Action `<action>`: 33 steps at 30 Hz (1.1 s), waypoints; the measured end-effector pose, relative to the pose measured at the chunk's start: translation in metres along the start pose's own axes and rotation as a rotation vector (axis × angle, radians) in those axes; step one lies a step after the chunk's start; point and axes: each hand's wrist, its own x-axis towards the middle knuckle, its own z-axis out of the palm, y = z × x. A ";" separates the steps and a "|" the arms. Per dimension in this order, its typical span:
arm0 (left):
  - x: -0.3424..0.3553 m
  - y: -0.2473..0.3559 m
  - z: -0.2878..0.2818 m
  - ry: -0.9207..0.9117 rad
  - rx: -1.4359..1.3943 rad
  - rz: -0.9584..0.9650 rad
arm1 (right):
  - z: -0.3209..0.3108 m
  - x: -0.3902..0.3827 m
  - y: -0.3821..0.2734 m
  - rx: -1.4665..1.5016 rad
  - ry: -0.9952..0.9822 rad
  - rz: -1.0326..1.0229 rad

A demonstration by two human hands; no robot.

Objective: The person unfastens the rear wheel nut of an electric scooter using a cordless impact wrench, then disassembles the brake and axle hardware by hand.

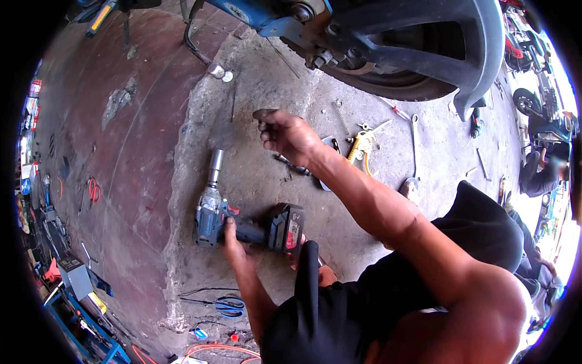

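Note:
A cordless impact wrench [209, 218] with a long silver socket [216, 162] points away from me over the concrete. My left hand [236, 239] is closed round its grip, thumb near the red trigger, the other fingers mostly hidden beneath. The battery block [286, 227] is on the right end of the handle. Further forward, my right hand [284, 134] is raised with curled fingers. A small dark shape shows at its fingertips; whether it is a part or a dirty thumb, I cannot make out. Above right of it stands a wheel [388, 85] with a dark spoked piece beside it.
Under my right forearm lie a yellow tool [362, 145], a coil spring [342, 117] and a long wrench [415, 145]. Blue-handled scissors [230, 307] and an orange hose [212, 347] are near my left arm. A blue tool rack [79, 327] stands lower left. People crouch at far right.

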 end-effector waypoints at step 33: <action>-0.049 0.042 0.279 -0.629 -0.009 1.058 | -0.104 -0.128 -0.018 -0.266 0.445 -0.074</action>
